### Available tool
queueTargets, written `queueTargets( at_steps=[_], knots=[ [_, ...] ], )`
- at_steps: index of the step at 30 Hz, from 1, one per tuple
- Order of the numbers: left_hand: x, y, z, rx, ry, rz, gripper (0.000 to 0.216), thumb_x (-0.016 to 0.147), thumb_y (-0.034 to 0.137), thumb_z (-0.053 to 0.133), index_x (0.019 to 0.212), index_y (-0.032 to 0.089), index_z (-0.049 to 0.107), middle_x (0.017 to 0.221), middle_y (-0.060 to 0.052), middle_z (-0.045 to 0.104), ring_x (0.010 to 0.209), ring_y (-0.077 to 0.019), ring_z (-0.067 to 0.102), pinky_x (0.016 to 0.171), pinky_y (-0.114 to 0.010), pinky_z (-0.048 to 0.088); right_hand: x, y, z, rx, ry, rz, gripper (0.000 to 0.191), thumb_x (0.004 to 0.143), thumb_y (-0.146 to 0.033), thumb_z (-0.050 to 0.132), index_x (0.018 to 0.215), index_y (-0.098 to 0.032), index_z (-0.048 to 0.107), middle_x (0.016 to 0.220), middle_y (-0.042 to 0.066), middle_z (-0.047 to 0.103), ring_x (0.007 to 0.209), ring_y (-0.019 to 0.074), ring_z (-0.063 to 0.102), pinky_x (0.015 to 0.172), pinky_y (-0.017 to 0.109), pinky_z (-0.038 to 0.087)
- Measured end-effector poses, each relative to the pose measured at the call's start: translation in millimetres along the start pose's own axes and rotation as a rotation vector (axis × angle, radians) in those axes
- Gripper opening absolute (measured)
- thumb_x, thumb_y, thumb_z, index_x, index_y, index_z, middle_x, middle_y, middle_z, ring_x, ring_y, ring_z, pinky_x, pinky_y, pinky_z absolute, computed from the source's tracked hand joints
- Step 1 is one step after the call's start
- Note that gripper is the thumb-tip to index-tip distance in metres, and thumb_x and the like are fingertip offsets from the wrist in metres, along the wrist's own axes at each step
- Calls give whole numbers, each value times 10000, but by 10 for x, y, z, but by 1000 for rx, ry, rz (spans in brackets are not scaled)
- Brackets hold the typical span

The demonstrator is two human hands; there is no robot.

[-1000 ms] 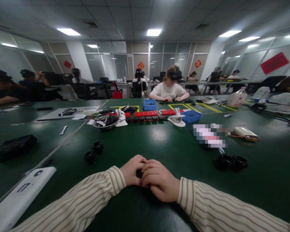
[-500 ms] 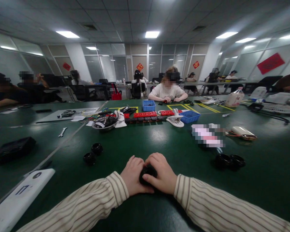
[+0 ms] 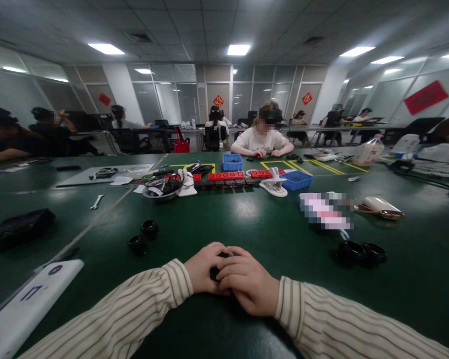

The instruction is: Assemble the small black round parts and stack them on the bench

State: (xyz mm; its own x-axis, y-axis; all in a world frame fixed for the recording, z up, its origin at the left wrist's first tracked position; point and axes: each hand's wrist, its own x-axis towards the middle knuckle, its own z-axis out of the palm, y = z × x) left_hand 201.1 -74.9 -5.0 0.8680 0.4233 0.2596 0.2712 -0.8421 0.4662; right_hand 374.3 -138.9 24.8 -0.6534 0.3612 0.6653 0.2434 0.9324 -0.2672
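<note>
Low in the middle of the head view, my left hand (image 3: 206, 269) is closed around a black round part (image 3: 214, 272). My right hand (image 3: 249, 281) lies over the same part from the right, its fingers curled across it and meeting the fingers of the left. Most of the part is hidden by both hands; only a dark patch shows between them. Ahead and to the left are two black ring-shaped parts, a farther one (image 3: 150, 229) and a nearer one (image 3: 137, 245). On the right, two larger black rings (image 3: 349, 253) sit side by side.
A white device marked 17 (image 3: 37, 301) and a black box (image 3: 20, 228) lie at left, with a small wrench (image 3: 97, 201) beyond. Across the table are a bowl of cables (image 3: 160, 192), a white clamp (image 3: 274, 185) and a blue bin (image 3: 296, 180). A co-worker (image 3: 264, 137) sits opposite.
My right hand has turned so that its back and fingers cover the black part, which showed more openly between the hands before. My left hand has shifted slightly left.
</note>
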Motion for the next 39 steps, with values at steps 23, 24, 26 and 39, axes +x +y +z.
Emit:
queueTargets(
  at_steps=[23,24,26,39],
  knots=[
    [10,211,44,12,84,-197,375,507,242,718,854,184,587,922,-37,499,885,-240,473,803,-371,411,-17,59,2,-79,36,282,173,698,-252,475,828,-172,555,776,50,563,771,185,474,747,354,371],
    [15,183,34,1,60,-162,352,509,228,713,839,193,595,935,-32,497,903,-240,470,815,-365,407,-11,50,-4,-60,33,241,184,678,-219,453,825,-174,554,783,49,578,787,184,483,772,360,370],
    [22,146,14,-6,17,-97,306,525,229,708,814,211,609,955,-22,498,935,-240,465,842,-360,397,-2,33,-10,-30,25,181,211,642,-172,415,804,-184,550,801,39,609,831,179,500,856,382,342],
    [-26,205,44,128,31,-144,769,547,511,718,1191,196,441,1175,-94,483,1081,-303,441,996,-509,254,-10,13,-30,-40,30,197,308,783,-368,433,1013,-180,515,990,74,587,965,210,481,983,451,232]
  ],
)
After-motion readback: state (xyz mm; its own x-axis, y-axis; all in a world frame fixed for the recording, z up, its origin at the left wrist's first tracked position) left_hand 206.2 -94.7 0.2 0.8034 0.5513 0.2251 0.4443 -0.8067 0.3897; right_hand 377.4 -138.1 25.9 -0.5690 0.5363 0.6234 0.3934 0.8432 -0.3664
